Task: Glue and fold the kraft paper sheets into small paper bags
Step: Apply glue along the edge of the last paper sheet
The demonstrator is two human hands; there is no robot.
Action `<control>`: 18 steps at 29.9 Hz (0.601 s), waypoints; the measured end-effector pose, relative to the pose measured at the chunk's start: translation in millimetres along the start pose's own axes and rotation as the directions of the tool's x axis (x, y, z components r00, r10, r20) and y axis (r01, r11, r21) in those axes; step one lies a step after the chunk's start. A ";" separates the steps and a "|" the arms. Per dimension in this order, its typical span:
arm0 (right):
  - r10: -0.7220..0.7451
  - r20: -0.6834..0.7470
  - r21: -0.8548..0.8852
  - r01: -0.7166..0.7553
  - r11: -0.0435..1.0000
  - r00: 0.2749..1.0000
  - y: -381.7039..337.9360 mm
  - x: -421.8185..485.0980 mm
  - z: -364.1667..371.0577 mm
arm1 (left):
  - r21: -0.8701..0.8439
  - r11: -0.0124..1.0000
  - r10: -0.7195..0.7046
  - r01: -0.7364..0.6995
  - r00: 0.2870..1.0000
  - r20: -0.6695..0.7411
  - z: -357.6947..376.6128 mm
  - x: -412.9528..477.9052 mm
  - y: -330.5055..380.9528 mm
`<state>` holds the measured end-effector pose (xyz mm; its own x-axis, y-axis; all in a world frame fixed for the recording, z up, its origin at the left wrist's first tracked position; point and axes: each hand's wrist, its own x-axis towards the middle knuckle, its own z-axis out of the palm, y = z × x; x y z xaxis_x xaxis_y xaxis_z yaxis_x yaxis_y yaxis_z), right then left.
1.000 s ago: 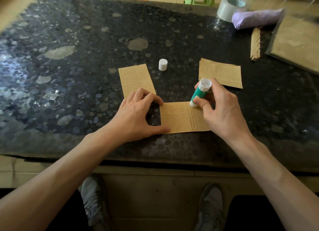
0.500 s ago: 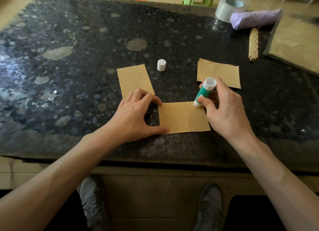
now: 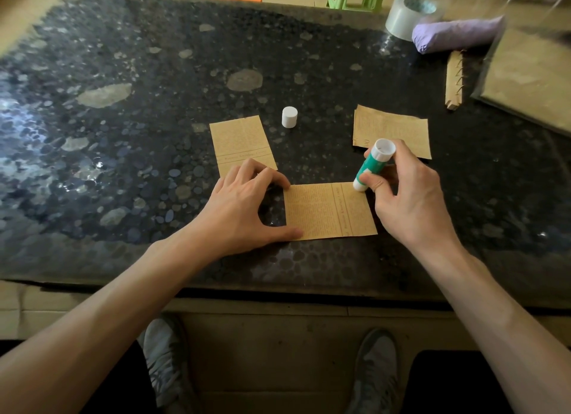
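Down at the near edge, two grey trainers (image 3: pixel 163 361) sit on the floor below the dark speckled stone table (image 3: pixel 123 182). Up on the table, closest in, there's the rectangular printed kraft paper sheet (image 3: pixel 324 211), lying flat, right between both hands. The left hand (image 3: pixel 244 203) arches over the sheet's left edge, thumb tip pressing the near left corner, fingertips down by the far left corner, gripping nothing. The right hand (image 3: pixel 408 197) has fingers and thumb curled round the green-and-white glue stick (image 3: pixel 370 166). The stick is tilted, its lower tip touching the sheet's far right corner, its white top leaning away.

Just beyond the left hand, a narrower folded kraft piece (image 3: pixel 241 143) lies flat, its near edge hidden behind those fingers. Past it, a small white cylindrical cap (image 3: pixel 289 117) stands upright on its own. Beyond the right hand sits a small stack of kraft sheets (image 3: pixel 398 129), well apart from the cap.

Further right, a torn kraft strip with punched holes (image 3: pixel 454 80) lies beside a large flat kraft pad (image 3: pixel 531 73). At the far edge, a lilac rolled bundle (image 3: pixel 457 35) rests against a roll of clear tape (image 3: pixel 408 15)
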<state>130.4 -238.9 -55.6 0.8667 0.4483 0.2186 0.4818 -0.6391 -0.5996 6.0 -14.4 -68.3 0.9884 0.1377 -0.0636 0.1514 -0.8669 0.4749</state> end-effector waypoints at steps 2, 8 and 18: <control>0.026 0.004 0.005 -0.026 1.000 1.000 0.3 0.3 -1.5 | -0.001 1.000 -0.001 0.001 1.000 0.004 -0.8 0.1 0.9; 0.137 -0.149 0.255 -0.095 0.962 0.979 2.0 5.0 -15.2 | 0.000 1.000 -0.003 0.003 1.000 0.011 -1.3 1.0 1.1; -0.076 0.094 0.448 0.026 0.894 0.993 -25.3 -1.1 7.3 | 0.000 1.000 0.008 -0.008 1.000 -0.010 0.2 1.2 -1.0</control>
<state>116.3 -218.7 -46.3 0.8115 0.5524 0.1905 0.3954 -0.2792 -0.8750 7.0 -13.5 -69.0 0.9895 0.1353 -0.0510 0.1432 -0.8681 0.4753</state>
